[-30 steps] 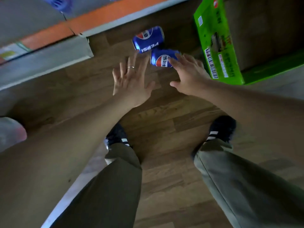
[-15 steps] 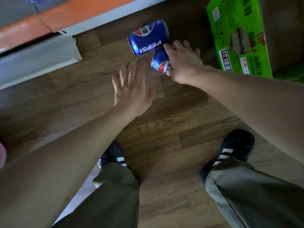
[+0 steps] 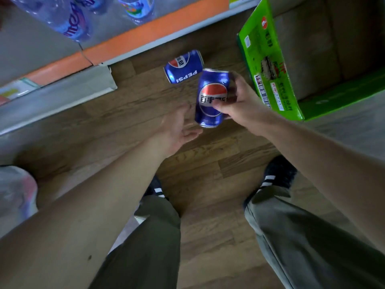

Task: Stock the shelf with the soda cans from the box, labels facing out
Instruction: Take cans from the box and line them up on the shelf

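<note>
Blue and shiny, a soda can (image 3: pixel 210 99) sits in the grip of the right hand (image 3: pixel 239 101), thumb across the red-white-blue logo and the other fingers wrapped round the far side; it is raised off the wooden floor (image 3: pixel 125 113), tilted a little, its label turned toward the camera. At about eleven o'clock from it, just beside its top rim, a second soda can (image 3: pixel 183 66) lies on its side on the floor with the word PEPSI showing upside down. Whether the two cans touch cannot be told.

At eight o'clock from the held can, very near its lower end, hangs the left hand (image 3: pixel 177 128), blurred, fingers loosely spread and holding nothing.

At two o'clock from the held can stands the green box (image 3: pixel 268 65), its flap open and a barcode on its side; the brown inside is in shadow, and what it holds cannot be made out.

Along the top, from nine to twelve o'clock, runs the shelf (image 3: pixel 145 32) with an orange edge strip, and clear plastic bottles (image 3: pixel 68 19) stand on it.

Near the bottom are two legs in olive trousers (image 3: pixel 302 247) and dark shoes (image 3: pixel 279 174) with white stripes
</note>
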